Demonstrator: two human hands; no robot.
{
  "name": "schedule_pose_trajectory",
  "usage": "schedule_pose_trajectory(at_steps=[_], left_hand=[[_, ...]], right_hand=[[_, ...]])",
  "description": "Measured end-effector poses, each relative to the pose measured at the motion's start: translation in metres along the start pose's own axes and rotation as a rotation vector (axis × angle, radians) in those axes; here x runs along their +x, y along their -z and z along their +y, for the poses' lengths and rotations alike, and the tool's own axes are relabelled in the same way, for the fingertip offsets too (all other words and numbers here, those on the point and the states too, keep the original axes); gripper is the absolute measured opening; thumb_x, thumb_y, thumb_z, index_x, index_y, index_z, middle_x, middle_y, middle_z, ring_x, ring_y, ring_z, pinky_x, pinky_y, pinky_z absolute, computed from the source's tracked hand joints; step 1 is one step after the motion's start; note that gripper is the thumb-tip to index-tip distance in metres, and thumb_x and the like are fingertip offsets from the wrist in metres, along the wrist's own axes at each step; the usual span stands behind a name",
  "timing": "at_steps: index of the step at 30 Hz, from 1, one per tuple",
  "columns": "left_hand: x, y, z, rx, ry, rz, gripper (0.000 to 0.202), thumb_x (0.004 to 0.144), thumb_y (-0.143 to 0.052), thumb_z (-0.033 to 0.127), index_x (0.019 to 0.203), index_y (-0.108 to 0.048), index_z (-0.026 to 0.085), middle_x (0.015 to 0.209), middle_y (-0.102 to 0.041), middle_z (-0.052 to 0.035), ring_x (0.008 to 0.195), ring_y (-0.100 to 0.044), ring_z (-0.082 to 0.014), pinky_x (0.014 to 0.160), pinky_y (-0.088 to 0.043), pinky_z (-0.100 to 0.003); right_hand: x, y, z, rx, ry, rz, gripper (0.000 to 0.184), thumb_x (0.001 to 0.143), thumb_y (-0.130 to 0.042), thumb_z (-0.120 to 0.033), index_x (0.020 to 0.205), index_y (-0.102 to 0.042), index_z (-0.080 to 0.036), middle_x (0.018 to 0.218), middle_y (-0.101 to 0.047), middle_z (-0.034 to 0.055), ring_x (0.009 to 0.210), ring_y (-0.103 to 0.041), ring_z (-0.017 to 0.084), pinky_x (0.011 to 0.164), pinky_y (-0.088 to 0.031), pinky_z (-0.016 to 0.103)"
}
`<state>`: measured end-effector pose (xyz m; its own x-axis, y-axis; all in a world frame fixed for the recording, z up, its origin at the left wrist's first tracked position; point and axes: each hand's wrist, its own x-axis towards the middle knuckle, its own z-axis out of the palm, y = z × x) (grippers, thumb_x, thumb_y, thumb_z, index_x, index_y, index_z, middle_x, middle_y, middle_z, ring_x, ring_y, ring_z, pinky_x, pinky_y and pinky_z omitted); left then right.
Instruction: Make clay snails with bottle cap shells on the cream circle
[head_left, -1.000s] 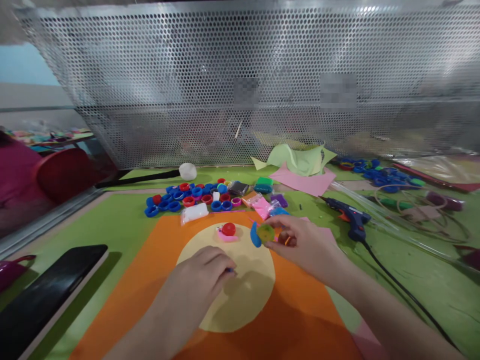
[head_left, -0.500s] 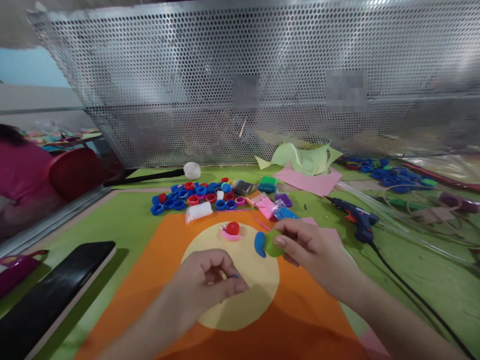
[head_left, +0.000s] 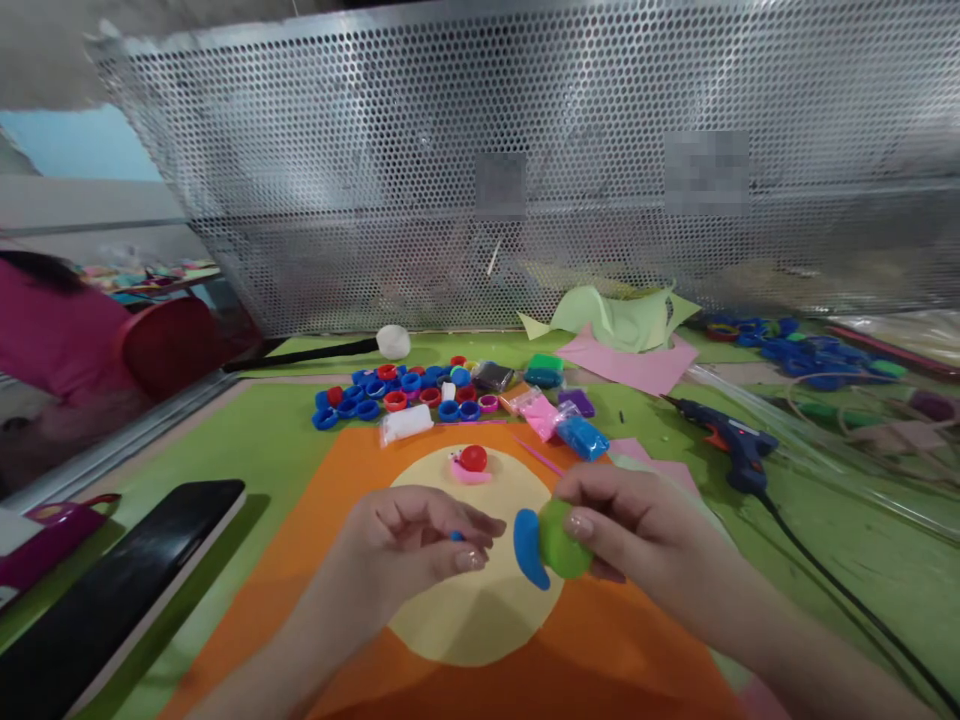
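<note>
In my right hand a round green piece, likely a bottle cap or clay, is pinched between thumb and fingers. A curved blue clay strip sticks to its left side. My left hand is closed in a pinch on a tiny blue clay bit, mostly hidden by the fingers. Both hands hover over a pale yellow paper circle on an orange sheet. At the circle's far edge stands a small snail with a red shell and pink body.
Several blue and red bottle caps lie behind the sheet, beside clay packets. A glue gun with its cord is at right, a black phone at left. Cut paper rests against a perforated metal panel.
My right hand has come lower and nearer with the green and blue piece. The left hand's fingers have shifted around the blue bit. The view has turned slightly left.
</note>
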<state>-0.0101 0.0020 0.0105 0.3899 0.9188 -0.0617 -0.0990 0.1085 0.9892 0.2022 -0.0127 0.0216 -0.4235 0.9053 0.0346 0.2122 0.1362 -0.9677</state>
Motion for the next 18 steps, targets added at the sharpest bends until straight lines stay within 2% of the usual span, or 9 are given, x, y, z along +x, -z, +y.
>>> schedule_pose_trajectory(at_steps=[3, 7, 9, 12, 15, 18], left_hand=[[-0.001, 0.002, -0.001, -0.069, -0.019, -0.049, 0.014, 0.057, -0.079, 0.017, 0.056, -0.066, 0.018, 0.066, -0.072, -0.0015, 0.08, -0.068, -0.0206, 0.067, -0.054, -0.027], [0.0, -0.003, 0.003, 0.081, -0.026, -0.039, 0.004, 0.066, -0.073, 0.024, 0.068, -0.073, 0.02, 0.075, -0.074, -0.0035, 0.068, -0.067, -0.0164, 0.058, -0.052, -0.021], [0.001, -0.006, 0.004, 0.144, -0.029, -0.001, 0.008, 0.069, -0.07, 0.027, 0.073, -0.074, 0.02, 0.072, -0.074, -0.0038, 0.064, -0.065, -0.0153, 0.053, -0.05, -0.019], [0.001, -0.005, 0.001, 0.1, 0.003, 0.035, 0.01, 0.065, -0.074, 0.028, 0.064, -0.071, 0.019, 0.071, -0.073, -0.004, 0.065, -0.065, -0.0161, 0.055, -0.05, -0.021], [0.001, 0.001, -0.004, 0.008, 0.0, 0.053, 0.023, 0.056, -0.081, 0.027, 0.051, -0.061, 0.017, 0.061, -0.069, -0.0023, 0.072, -0.065, -0.0189, 0.062, -0.051, -0.025], [0.0, 0.004, -0.006, -0.049, -0.027, 0.02, 0.024, 0.053, -0.083, 0.025, 0.051, -0.06, 0.017, 0.057, -0.066, 0.0002, 0.077, -0.065, -0.019, 0.066, -0.051, -0.025]], right_hand=[[-0.001, -0.002, -0.001, -0.012, -0.01, -0.037, 0.031, 0.084, -0.049, -0.044, 0.068, -0.045, -0.018, 0.059, -0.036, -0.0044, 0.052, -0.031, 0.007, 0.045, -0.026, 0.019], [-0.003, -0.003, -0.005, -0.04, -0.01, -0.068, 0.026, 0.082, -0.049, -0.039, 0.067, -0.044, -0.018, 0.059, -0.035, -0.0044, 0.053, -0.03, 0.008, 0.046, -0.025, 0.02], [-0.003, -0.003, -0.005, -0.051, -0.015, -0.073, 0.026, 0.082, -0.048, -0.038, 0.067, -0.043, -0.018, 0.058, -0.033, -0.0047, 0.053, -0.029, 0.008, 0.046, -0.024, 0.021], [-0.003, -0.002, -0.005, -0.061, -0.016, -0.068, 0.027, 0.082, -0.048, -0.039, 0.066, -0.042, -0.018, 0.058, -0.032, -0.0051, 0.052, -0.028, 0.008, 0.045, -0.023, 0.021], [-0.002, -0.003, -0.004, -0.075, -0.02, -0.066, 0.025, 0.082, -0.047, -0.038, 0.067, -0.042, -0.018, 0.059, -0.032, -0.0051, 0.053, -0.027, 0.008, 0.046, -0.023, 0.021], [-0.001, -0.004, -0.004, -0.089, -0.021, -0.066, 0.024, 0.082, -0.047, -0.036, 0.066, -0.042, -0.018, 0.059, -0.033, -0.0045, 0.054, -0.028, 0.009, 0.047, -0.023, 0.021]])
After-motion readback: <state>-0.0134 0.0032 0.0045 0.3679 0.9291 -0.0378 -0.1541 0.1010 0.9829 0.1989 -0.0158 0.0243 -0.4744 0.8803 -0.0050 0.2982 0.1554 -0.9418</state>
